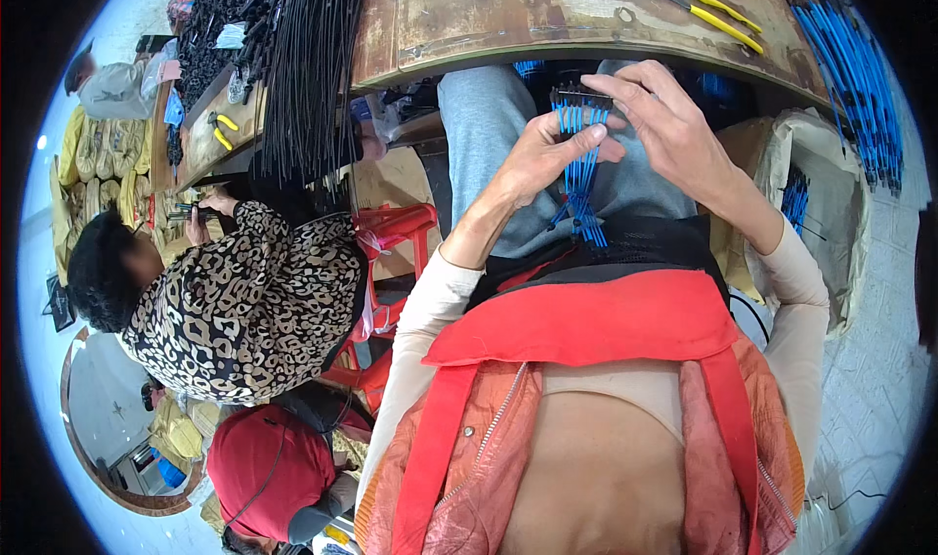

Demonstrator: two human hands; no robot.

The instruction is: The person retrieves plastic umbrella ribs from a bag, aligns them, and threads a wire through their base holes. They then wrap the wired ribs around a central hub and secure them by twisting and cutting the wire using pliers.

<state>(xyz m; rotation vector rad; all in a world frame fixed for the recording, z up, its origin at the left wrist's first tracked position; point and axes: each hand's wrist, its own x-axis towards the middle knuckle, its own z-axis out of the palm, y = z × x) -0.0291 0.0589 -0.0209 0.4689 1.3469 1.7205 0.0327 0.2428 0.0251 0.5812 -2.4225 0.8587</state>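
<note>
My left hand (549, 154) is closed round a bundle of thin blue cables (582, 179), held above my lap with the thumb across it. The cables fan together at the top into a row of black ends (578, 96) and hang down crossed at the bottom. My right hand (666, 115) is at the upper end of the same bundle, its fingers bent and pressed on the black ends. The exact contact of the right fingertips is partly hidden.
A worn wooden table (508, 18) stands ahead, with yellow-handled pliers (718, 16) on it. Blue cables (855, 86) hang off its right end, black cables (318, 66) off its left. A lined bin (821, 193) stands right. A person in leopard print (244, 301) works at left beside red stools (396, 233).
</note>
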